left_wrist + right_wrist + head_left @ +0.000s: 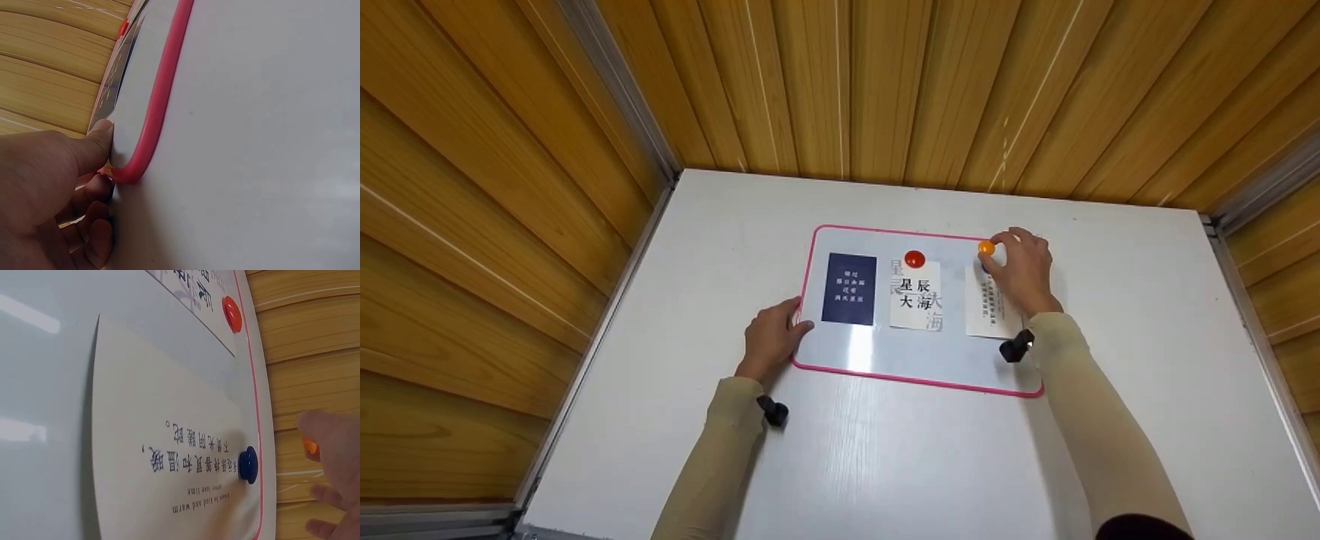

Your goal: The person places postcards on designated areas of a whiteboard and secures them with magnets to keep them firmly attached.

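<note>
A whiteboard (930,360) with a pink rim lies on the white table. My left hand (770,337) grips its left edge near the lower corner, thumb over the face and fingers curled at the rim. Between thumb and fingers, my right hand (1026,268) pinches an orange round magnet (986,247) near the board's upper right. The right wrist view shows this magnet off the board's surface. Below that hand lies a white printed card (979,322), with a blue magnet (248,465) at its top edge. A red magnet (914,259) sits at the top of the middle white card (915,319).
At the board's left is a dark blue card (849,307) with white writing. The white table (1155,337) extends around the board. Wood-panelled walls (885,90) rise behind and at both sides. Black camera mounts (774,412) are on both wrists.
</note>
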Motion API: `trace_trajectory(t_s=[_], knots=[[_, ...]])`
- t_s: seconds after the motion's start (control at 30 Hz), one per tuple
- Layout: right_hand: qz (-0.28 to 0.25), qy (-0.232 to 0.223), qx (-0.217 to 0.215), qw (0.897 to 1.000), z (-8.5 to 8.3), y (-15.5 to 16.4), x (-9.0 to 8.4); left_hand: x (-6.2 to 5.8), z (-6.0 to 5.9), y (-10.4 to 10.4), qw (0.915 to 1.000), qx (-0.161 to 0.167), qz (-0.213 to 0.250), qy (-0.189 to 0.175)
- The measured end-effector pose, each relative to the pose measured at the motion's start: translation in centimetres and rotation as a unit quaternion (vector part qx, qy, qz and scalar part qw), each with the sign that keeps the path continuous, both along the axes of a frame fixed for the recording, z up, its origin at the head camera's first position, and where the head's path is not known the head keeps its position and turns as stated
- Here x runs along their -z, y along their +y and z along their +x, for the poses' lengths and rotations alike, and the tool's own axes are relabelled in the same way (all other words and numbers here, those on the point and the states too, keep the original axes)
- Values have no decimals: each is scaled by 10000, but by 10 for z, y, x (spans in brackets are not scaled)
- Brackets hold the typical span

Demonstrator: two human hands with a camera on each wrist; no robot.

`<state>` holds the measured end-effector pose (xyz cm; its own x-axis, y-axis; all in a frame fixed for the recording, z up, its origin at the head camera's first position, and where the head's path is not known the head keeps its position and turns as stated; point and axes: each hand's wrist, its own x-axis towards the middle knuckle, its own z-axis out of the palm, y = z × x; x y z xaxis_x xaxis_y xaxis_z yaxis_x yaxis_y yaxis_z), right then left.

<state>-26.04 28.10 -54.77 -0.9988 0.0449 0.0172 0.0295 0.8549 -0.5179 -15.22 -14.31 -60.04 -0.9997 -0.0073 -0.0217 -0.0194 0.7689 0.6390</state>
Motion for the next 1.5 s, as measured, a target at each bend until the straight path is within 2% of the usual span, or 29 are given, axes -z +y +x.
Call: trace_trajectory(t_s=[0.3,0.67,0.8,1.03,1.3,1.5], knots=[[-54,-1,-133,9999,-8,-28,-2,-1,1,1,10000,-50,56,-25],[20,291,-475,9984,-16,-60,-2,-4,2,4,10000,-42,14,-18],[-28,228,-549,9982,-18,-71,-2,-4,2,5,9999,-112,57,-89],[-70,141,-652,9977,-19,-90,-6,-2,3,9,9996,-152,153,-175],[-121,132,-803,9966,-19,-106,-5,-1,3,9,9998,-113,125,-101],[-91,271,-897,9956,-20,-116,-3,-1,3,9,9997,-116,190,-125]])
